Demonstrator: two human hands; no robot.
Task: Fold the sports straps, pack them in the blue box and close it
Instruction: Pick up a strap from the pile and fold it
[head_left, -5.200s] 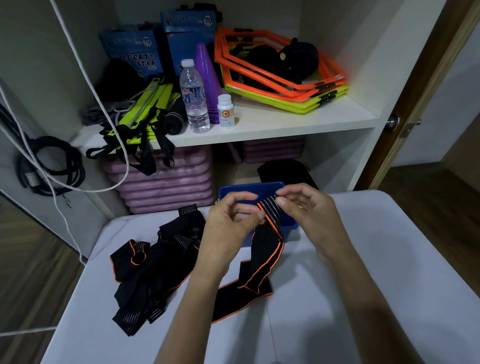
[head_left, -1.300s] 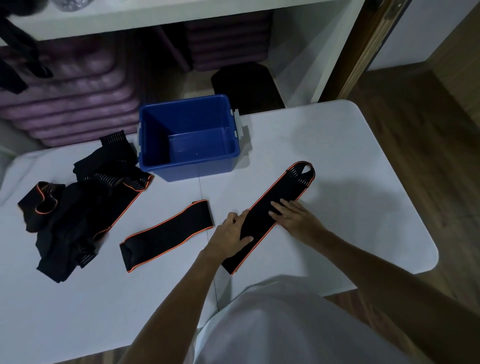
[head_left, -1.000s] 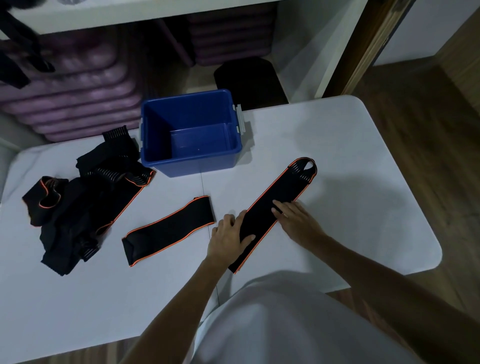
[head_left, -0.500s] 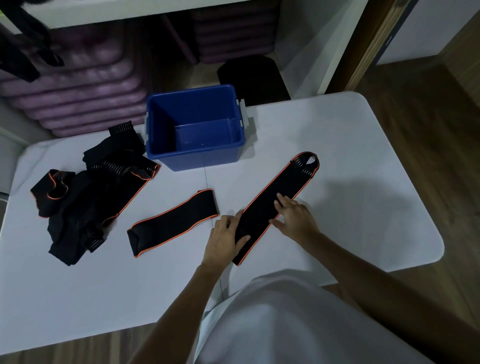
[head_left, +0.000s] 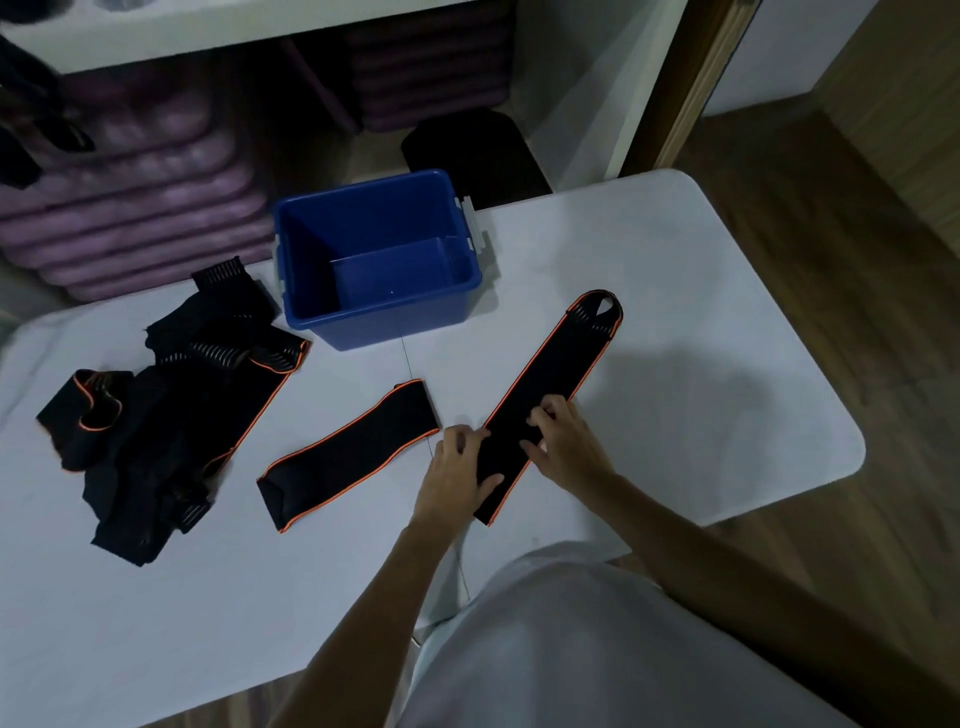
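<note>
Strap (head_left: 550, 395) lies flat on table (head_left: 701, 364), running from near end at 6 o'clock to loop end at 1 o'clock, just right of box (head_left: 379, 312). L hand (head_left: 457, 478) lies open, fingers pressing near end; R hand (head_left: 566, 447) open, fingertips flat on mid-strap. Neither hand grips. Fabric looks soft, light, limp, prob. elastic: expect spring-back. Take near end at both edges, fold toward loop. Folded strap (head_left: 348, 457) at 9 o'clock; pile (head_left: 156, 415) beyond it.
</note>
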